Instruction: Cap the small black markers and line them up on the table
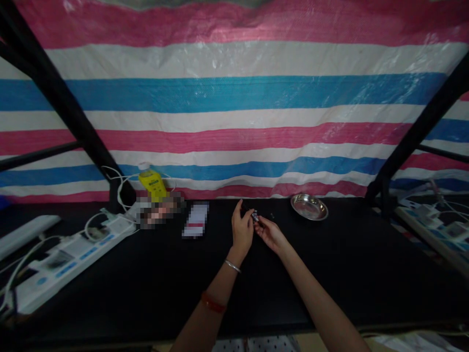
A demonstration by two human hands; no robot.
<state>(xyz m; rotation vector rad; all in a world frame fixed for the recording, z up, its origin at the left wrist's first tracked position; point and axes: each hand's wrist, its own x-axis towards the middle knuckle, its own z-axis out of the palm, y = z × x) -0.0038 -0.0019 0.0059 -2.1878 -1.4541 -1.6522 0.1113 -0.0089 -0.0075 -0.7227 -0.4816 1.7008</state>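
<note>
Over the black tabletop [256, 286], a small dark piece with a silvery part [255, 215] sits between my two hands; its kind is too small to make out. My left hand [242, 231] holds it from the left, thumb bent toward it and index finger reaching up. From the right, my right hand [270, 234] pinches its near end between the fingertips. A tiny dark bit [271, 215] lies on the table just beyond my right hand. Farther right rests a shallow round metal dish [309, 208].
White power strips [78, 259] with cables run along the left. A yellow bottle [154, 185] stands at the back left, near a blurred-out item [161, 213] and a blurred phone-like rectangle [196, 220]. Black frame posts [69, 105] flank the striped sheet [234, 93] behind.
</note>
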